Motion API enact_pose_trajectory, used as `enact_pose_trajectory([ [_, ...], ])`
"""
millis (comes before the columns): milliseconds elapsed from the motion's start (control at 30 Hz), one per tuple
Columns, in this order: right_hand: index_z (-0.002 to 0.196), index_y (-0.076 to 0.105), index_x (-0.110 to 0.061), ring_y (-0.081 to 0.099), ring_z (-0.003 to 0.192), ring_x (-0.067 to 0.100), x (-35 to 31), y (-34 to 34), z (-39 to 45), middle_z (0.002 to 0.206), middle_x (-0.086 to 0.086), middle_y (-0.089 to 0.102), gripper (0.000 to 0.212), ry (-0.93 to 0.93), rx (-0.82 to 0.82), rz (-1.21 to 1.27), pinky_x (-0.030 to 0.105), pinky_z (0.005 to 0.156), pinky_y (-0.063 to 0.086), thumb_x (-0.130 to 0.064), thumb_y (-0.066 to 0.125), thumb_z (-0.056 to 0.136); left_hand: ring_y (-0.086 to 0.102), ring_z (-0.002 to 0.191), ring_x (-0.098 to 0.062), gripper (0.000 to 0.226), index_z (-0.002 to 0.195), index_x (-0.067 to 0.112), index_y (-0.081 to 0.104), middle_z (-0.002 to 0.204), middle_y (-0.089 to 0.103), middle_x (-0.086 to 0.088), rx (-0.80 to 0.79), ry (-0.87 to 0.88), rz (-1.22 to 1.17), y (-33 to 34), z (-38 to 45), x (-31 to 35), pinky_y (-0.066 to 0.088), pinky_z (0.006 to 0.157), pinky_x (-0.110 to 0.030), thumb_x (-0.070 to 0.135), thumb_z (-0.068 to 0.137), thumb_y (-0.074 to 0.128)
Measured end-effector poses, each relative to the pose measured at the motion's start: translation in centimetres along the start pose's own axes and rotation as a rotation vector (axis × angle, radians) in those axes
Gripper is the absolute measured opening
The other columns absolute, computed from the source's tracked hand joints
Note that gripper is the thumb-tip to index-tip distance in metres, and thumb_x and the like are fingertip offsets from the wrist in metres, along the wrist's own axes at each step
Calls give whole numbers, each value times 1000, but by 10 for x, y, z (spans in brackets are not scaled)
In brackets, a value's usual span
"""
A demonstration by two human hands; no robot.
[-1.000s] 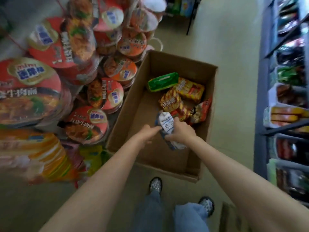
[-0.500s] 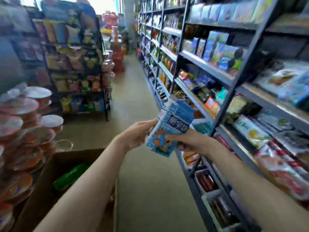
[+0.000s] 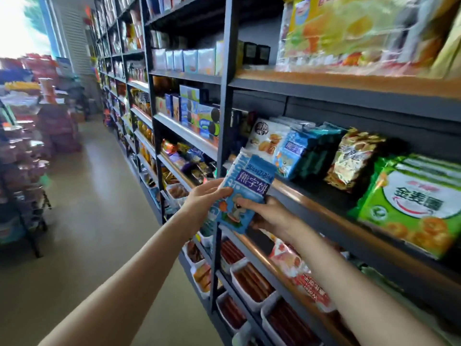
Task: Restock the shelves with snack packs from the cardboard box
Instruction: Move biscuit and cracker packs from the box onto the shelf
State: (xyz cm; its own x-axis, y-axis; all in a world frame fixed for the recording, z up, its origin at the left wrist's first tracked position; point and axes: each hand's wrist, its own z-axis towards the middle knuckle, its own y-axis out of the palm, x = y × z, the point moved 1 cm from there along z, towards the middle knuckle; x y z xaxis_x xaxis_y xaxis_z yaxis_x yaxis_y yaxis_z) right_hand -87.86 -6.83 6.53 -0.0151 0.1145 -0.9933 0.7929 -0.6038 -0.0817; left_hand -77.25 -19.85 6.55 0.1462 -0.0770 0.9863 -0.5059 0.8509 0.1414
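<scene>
Hands, left point(image 3: 204, 198) and right point(image 3: 270, 217), grip upright blue snack pack point(image 3: 243, 193), top tilted toward shelf point(image 3: 311, 196).

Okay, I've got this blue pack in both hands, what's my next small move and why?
Probably carry the blue pack, held by your left hand and right hand, up and right to the matching blue packs on the shelf; it is not yet over the shelf edge.

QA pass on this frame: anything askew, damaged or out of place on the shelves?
Mostly tidy. One oddity: a red-and-white plastic snack bag on the lower shelf hangs tilted past the shelf edge. The blue biscuit pack, held in both hands, matches the blue packs shelved behind it.
</scene>
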Motion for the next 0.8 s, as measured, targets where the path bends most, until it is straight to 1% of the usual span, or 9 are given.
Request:
enact_pose_trajectory([
  [100, 97, 60, -19, 61, 65, 7, -12, -35, 25, 90, 3, 68, 24, -72, 188, -90, 19, 49, 47, -17, 74, 78, 69, 73, -8, 19, 105, 8, 65, 83, 73, 0, -87, 62, 82, 26, 53, 2, 53, 63, -19, 10, 87, 61],
  [167, 93, 61, -19, 64, 76, 10, -24, -55, 42, 93, 3, 69, 23, -126, 320, -162, 21, 65, 54, -15, 75, 76, 64, 58, 0, 14, 100, 5, 65, 67, 69, 9, -135, 104, 121, 38, 89, 4, 48, 52, -12, 5, 89, 57],
  [233, 92, 63, -20, 65, 83, 16, -36, -71, 65, 98, 4, 70, 22, -163, 456, -200, 30, 79, 53, -20, 77, 74, 60, 54, 2, 14, 100, 4, 64, 64, 67, 7, -157, 142, 145, 46, 126, 7, 47, 53, -10, 2, 89, 56],
  [367, 101, 66, -8, 60, 73, 17, -52, -90, 110, 93, 7, 69, 33, -182, 656, -214, 24, 51, 48, -26, 76, 76, 60, 63, 2, 23, 95, 11, 68, 61, 65, 17, -178, 205, 213, 52, 198, 16, 43, 57, -9, -4, 86, 53],
  [500, 109, 64, -6, 66, 87, 28, -48, -102, 147, 108, 11, 69, 40, -150, 708, -338, 31, 64, 52, -23, 77, 75, 55, 52, 15, 22, 84, 15, 64, 53, 63, 21, -308, 223, 334, 57, 248, 9, 43, 59, -7, -6, 85, 56],
  [533, 111, 63, -8, 65, 88, 23, -45, -103, 153, 111, 10, 69, 46, -151, 726, -395, 31, 67, 51, -27, 79, 72, 57, 55, 13, 17, 86, 12, 63, 53, 63, 20, -338, 224, 369, 57, 258, 4, 44, 59, -8, -5, 84, 58],
  [600, 115, 55, -9, 60, 96, 13, -39, -105, 160, 115, 2, 65, 65, -158, 777, -510, 28, 74, 49, -39, 82, 64, 61, 75, -3, 16, 95, 10, 60, 72, 66, 12, -409, 217, 437, 56, 274, -6, 47, 65, -15, 0, 83, 63],
  [667, 117, 46, -7, 53, 97, 9, -38, -104, 160, 108, -6, 55, 67, -134, 855, -605, 24, 73, 42, -38, 80, 67, 61, 81, -14, 23, 104, 10, 58, 89, 64, -1, -497, 233, 529, 53, 283, -11, 48, 70, -23, 9, 83, 67],
  [800, 117, 48, -9, 56, 102, 15, -35, -106, 165, 112, -1, 57, 64, -113, 880, -721, 20, 72, 37, -36, 80, 69, 64, 72, 0, 23, 102, 10, 60, 97, 68, -5, -629, 284, 649, 49, 299, -10, 51, 67, -17, 14, 81, 70],
])
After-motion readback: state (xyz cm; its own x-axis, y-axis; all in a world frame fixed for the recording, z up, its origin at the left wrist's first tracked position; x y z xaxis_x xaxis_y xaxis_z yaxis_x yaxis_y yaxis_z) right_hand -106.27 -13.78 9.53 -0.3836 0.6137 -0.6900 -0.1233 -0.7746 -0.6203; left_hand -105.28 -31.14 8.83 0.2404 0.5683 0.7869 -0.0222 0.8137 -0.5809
